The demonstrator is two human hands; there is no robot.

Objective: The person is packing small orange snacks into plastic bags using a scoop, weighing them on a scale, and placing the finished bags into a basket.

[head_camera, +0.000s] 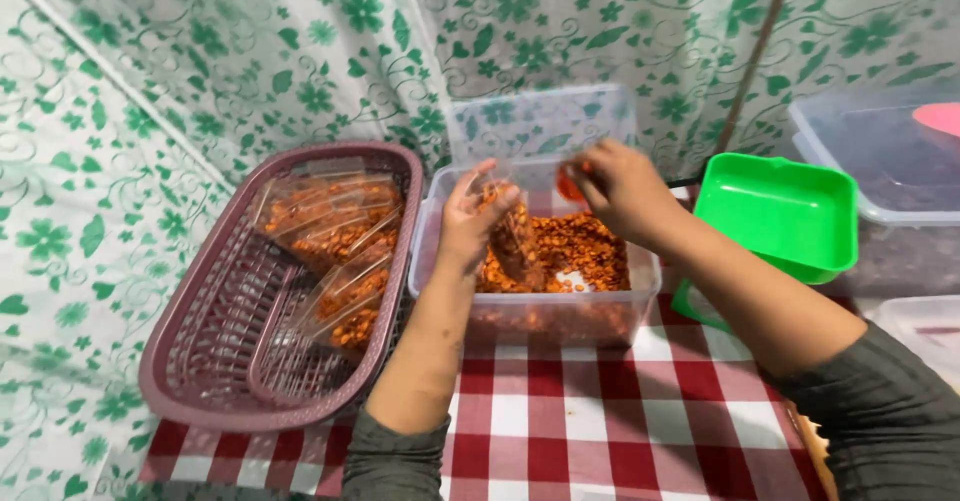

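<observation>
From the head view I see my left hand (470, 223) raised over the clear plastic tub (540, 306), its fingers closed around a small clear packet (514, 243) that hangs down, partly filled with the orange-brown snack mix (585, 246) lying in the tub. My right hand (622, 189) is at the tub's far rim, fingers pinched together on what looks like a bit of the mix or a small orange scoop; motion blur there keeps me from telling which. The tub sits on a red-and-white checked tablecloth (600, 411), roughly at its middle, and both forearms cross in front of it, so the near wall is partly covered. Just to the left, touching or nearly touching the tub, is a mauve oval basket (200, 361) holding several filled clear packets (340, 251) stacked along its right side. Behind the tub leans a clear lid (540, 121) against the green floral sheet (250, 51) that backs the whole scene. To the right stands a green plastic tray (780, 211), tilted, just beside my right forearm, and beyond it a larger clear container (870, 151) with something pink at the frame edge. Another clear box (925, 326) sits at the right edge, near my right sleeve.
</observation>
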